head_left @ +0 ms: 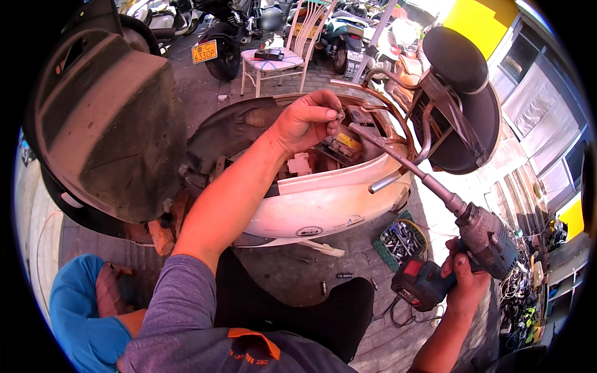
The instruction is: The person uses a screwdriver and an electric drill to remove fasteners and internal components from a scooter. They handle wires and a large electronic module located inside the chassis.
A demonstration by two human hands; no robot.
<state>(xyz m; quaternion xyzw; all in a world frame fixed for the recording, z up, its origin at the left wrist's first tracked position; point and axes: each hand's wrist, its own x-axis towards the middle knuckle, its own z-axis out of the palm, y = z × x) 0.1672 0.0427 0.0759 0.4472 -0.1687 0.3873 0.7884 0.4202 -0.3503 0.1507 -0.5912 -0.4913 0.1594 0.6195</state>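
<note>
Power driver sits right of the scooter, right hand wrapped round its handle. Its long bar slants up-left over the scooter's open body, tip just beside the left hand. That hand pinches a small part, thumb to forefinger; can't tell what.

A blue-and-black drill slants up-left, its 1 long shaft ending near a small grey part.
</note>
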